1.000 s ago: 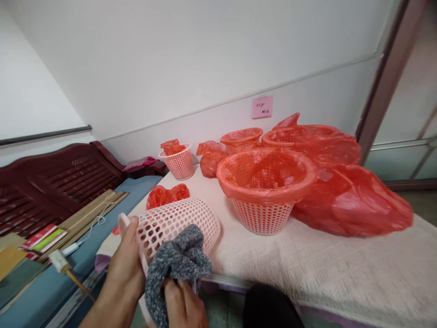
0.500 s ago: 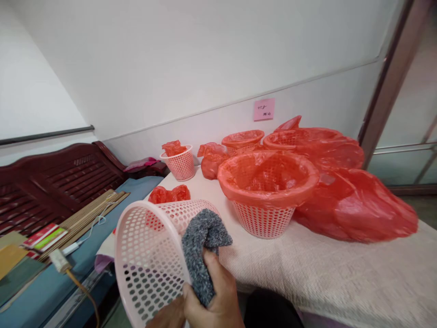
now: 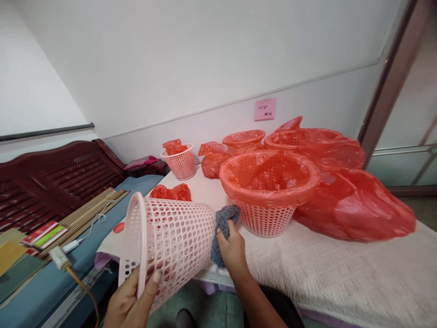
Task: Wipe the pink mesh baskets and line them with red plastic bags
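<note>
Basket [image 3: 182, 239], left of centre in the frame's lower half, looks light, stiff and faintly springy to us, best taken by the rim [image 3: 144, 237], which our left hand [image 3: 130, 298] pinches while our right hand [image 3: 233, 248] clutches a soft cloth [image 3: 223, 218] against its base.

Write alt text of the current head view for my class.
The left hand grips the rim of a tipped pink perforated wastebasket; the right hand holds a gray cloth at its base. Nearby, another wastebasket, lined with a red bag, stands upright.
</note>
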A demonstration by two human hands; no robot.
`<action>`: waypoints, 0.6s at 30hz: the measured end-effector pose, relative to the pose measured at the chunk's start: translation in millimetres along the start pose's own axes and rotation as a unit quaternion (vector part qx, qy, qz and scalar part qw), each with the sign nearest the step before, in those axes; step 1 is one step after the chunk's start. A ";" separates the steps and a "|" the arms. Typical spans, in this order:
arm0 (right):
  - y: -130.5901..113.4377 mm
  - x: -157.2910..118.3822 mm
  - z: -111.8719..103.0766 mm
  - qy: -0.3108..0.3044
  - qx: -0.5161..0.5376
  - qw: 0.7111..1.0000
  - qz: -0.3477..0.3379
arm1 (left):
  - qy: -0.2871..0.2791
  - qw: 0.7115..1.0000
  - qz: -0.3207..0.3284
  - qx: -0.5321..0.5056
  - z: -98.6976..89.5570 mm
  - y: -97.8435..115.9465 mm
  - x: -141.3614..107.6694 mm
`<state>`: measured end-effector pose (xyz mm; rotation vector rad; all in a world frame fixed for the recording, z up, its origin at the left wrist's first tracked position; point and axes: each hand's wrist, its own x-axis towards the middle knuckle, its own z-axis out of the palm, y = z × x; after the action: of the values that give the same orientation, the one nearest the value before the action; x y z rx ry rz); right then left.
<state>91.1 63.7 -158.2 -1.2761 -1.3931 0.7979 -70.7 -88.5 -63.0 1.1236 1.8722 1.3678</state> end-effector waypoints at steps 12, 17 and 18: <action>-28.6 -87.8 35.2 -0.051 -0.024 0.950 -0.306 | 0.079 0.958 -0.121 -0.246 25.3 46.1 27.5; -3.3 -22.9 15.2 0.018 0.005 0.998 -0.064 | 0.077 0.944 -0.146 -0.287 16.3 69.2 26.2; -4.3 -21.3 13.5 0.020 0.011 0.999 -0.036 | 0.070 0.941 -0.147 -0.295 13.8 70.9 27.4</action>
<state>74.8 44.6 -162.7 -1.2118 -1.3869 0.7320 -51.6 -48.9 0.6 0.4366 1.4779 1.6970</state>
